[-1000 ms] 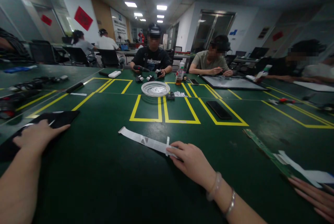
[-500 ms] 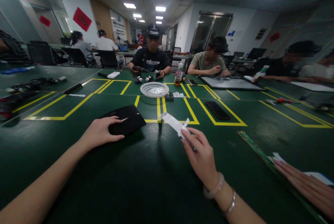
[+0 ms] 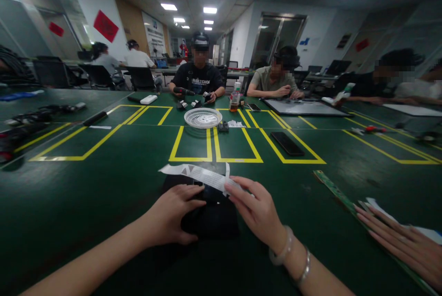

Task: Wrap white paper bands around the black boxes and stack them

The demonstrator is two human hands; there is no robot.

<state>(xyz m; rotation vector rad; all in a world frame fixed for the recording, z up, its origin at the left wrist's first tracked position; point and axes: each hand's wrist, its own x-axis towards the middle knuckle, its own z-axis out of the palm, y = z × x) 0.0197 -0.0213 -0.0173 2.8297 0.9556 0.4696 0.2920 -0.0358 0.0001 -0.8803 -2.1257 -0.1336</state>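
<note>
A black flat item, perhaps a pouch, lies on the green table in front of me. On its left side rests my left hand, thumb and fingers apart, touching it. My right hand, a bracelet and a bangle on its wrist, pinches the right end of a white printed paper strip. The strip stretches leftward above the black item's far edge, and a narrow tab of it sticks up near my fingertips. Some of the black item's outline is lost against the dark table.
Beyond the yellow tape stand a white round basket and a bottle. A black phone lies right of centre. Another person's hand is beside a green board at right. Several people sit around.
My left hand and the black item have moved right and nearer to me. The paper strip has swung left, now over the black item, still in my right hand.
</note>
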